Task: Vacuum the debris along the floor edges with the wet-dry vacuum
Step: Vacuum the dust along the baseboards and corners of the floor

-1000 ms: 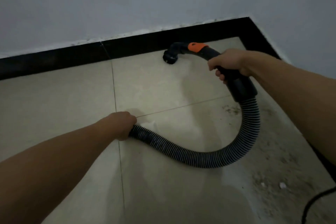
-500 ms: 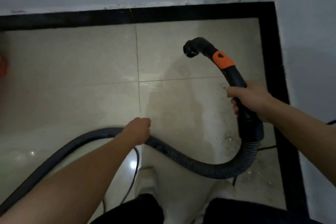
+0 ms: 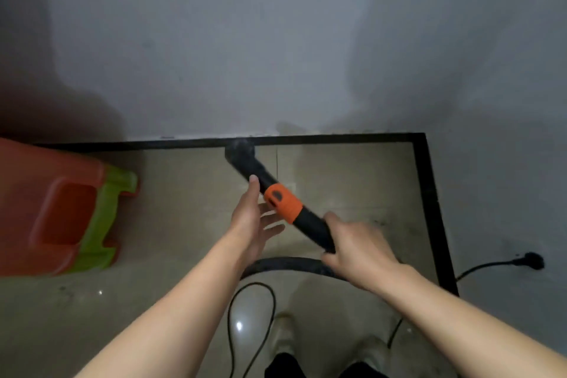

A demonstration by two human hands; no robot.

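Head view: black plastic vacuum wand [image 3: 311, 225], orange collar [image 3: 282, 204], slants from gripping right hand [image 3: 359, 248] forward-left to black skirting [image 3: 184, 143]; left hand [image 3: 251, 219] spread beside collar.

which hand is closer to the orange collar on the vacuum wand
Left. The left hand is open right beside the orange collar; the right hand grips the wand further down.

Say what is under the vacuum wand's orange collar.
Straight fingers of the left hand lie beneath the orange collar, over beige floor tile. The wand covers any fingertip contact.
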